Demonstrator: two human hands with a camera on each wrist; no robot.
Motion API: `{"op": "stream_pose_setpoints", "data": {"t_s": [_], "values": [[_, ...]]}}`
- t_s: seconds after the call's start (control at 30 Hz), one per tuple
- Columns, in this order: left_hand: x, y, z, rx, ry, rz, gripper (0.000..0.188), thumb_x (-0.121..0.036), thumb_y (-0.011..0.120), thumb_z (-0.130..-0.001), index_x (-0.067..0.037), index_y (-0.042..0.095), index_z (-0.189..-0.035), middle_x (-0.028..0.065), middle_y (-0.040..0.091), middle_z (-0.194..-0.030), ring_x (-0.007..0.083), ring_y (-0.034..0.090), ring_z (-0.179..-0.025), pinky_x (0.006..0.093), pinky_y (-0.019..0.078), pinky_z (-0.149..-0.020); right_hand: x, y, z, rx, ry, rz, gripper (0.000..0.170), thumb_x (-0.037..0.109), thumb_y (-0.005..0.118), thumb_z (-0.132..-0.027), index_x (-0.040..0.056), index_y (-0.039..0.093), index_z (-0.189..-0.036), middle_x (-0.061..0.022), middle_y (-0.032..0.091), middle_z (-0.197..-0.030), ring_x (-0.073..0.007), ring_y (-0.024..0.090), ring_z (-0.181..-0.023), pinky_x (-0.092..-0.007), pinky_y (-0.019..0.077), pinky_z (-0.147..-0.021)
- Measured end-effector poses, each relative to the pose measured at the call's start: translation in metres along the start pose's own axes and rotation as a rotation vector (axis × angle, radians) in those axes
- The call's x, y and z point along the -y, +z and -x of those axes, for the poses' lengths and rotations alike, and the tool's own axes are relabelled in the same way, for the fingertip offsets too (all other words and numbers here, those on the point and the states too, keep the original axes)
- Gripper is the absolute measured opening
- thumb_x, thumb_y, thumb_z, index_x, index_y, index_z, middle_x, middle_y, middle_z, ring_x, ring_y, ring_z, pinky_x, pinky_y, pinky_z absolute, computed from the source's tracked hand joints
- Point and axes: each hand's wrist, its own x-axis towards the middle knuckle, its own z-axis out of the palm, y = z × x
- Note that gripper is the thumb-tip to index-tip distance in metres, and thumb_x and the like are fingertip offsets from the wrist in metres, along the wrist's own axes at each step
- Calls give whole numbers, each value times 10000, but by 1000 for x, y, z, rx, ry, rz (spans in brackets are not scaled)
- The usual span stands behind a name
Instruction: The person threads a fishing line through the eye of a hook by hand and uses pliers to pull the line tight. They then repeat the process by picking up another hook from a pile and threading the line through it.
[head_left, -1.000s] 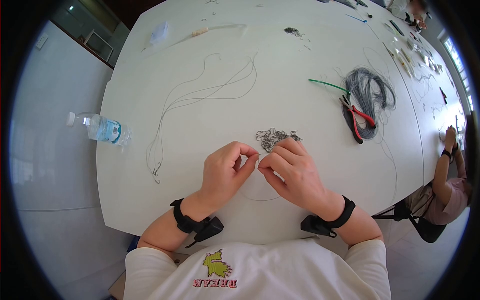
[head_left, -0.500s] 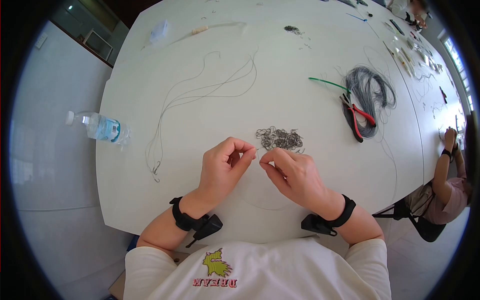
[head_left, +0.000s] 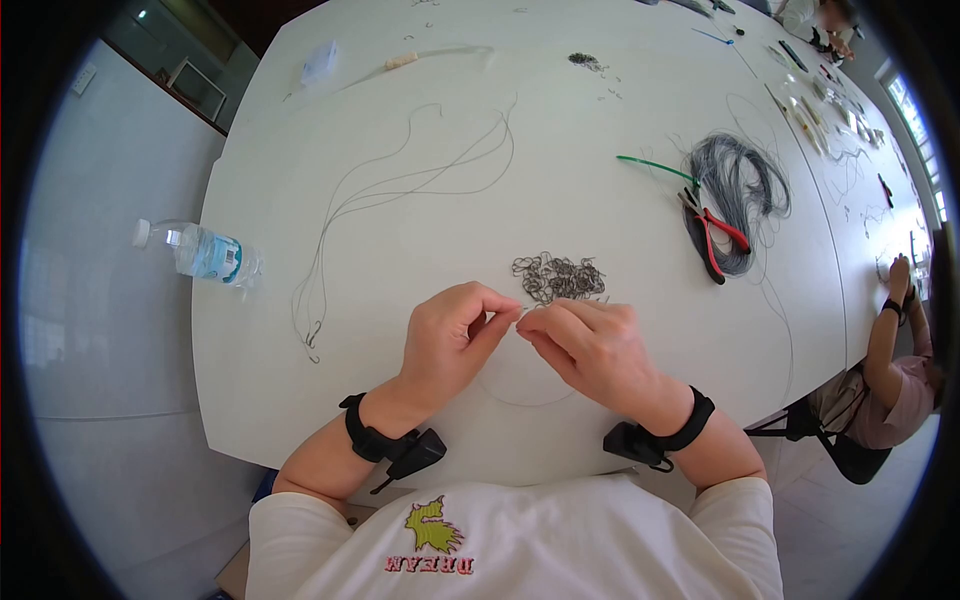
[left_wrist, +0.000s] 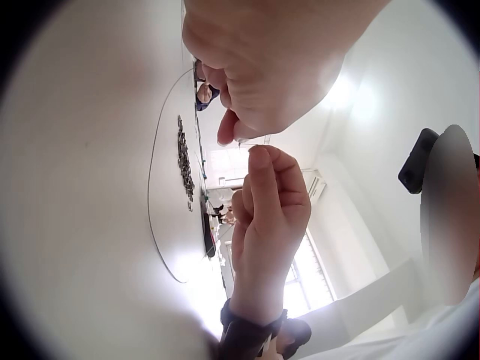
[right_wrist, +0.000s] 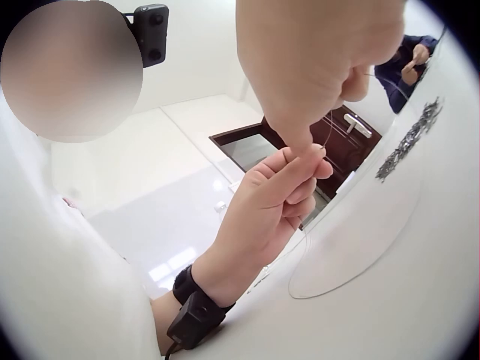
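My left hand point(head_left: 448, 330) and right hand point(head_left: 590, 345) meet fingertip to fingertip above the white table. A small fish hook point(right_wrist: 322, 149) is pinched between the left thumb and forefinger, mostly hidden by them. Thin fishing line point(right_wrist: 352, 283) hangs below the hands in a wide loop, and a strand of it runs up to my right fingers, which pinch it. Just beyond the hands lies a pile of dark fish hooks point(head_left: 558, 276). Toward the left, several lengths of line point(head_left: 400, 193) with hooks point(head_left: 314, 340) at their ends are spread out.
Red-handled pliers point(head_left: 712, 235) rest against a grey hank of line point(head_left: 745, 180) with a green tie point(head_left: 650, 165) at right. A plastic bottle point(head_left: 215, 258) lies at the left edge. Farther back are a smaller hook pile point(head_left: 583, 61) and a clear box point(head_left: 319, 65). Other people sit at right.
My right fingers have come down from over the hook pile and drawn in against the left fingertips. The hanging loop of line has shifted slightly. The left hand has barely moved.
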Motion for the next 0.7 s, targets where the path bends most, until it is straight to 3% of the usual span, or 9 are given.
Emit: {"op": "stream_pose_setpoints", "data": {"t_s": [0.07,0.1,0.17,0.27,0.7], "values": [[1,1,-2,3,191,-67,80,36,711,-880,-35,681,-899,16,663,-776,64,500,-580,229,403,-516,-2,-3,-4,-67,-28,-11,124,80,737,-842,92,617,-866,-25,591,-682,-209,603,-564,-333,462,-480],[0,3,-3,5,190,-66,80,36,711,-880,-35,681,-899,16,663,-776,64,500,-580,229,403,-516,-2,-6,-5,-66,-26,-11,124,80,737,-842,92,617,-866,-25,591,-682,-209,603,-564,-333,462,-480],[-4,4,-3,-24,220,-79,97,-7,761,-819,-60,690,-859,36,609,-687,156,502,-544,286,395,-493,-3,-11,-7,-74,-2,-21,114,56,731,-844,95,630,-879,-19,612,-700,-206,609,-571,-325,467,-489],[-4,2,-4,-2,263,-108,132,25,777,-816,-57,693,-878,28,636,-739,103,513,-572,246,396,-511,-5,-14,-8,-79,22,-41,96,56,724,-854,98,643,-883,-22,642,-727,-204,623,-587,-315,470,-497],[-6,3,-4,-45,253,-68,115,-24,804,-788,-76,717,-843,26,621,-678,142,512,-550,272,397,-489,-6,-13,-8,-100,122,-157,86,61,743,-849,94,663,-852,-27,653,-710,-182,582,-522,-297,439,-473]]}}
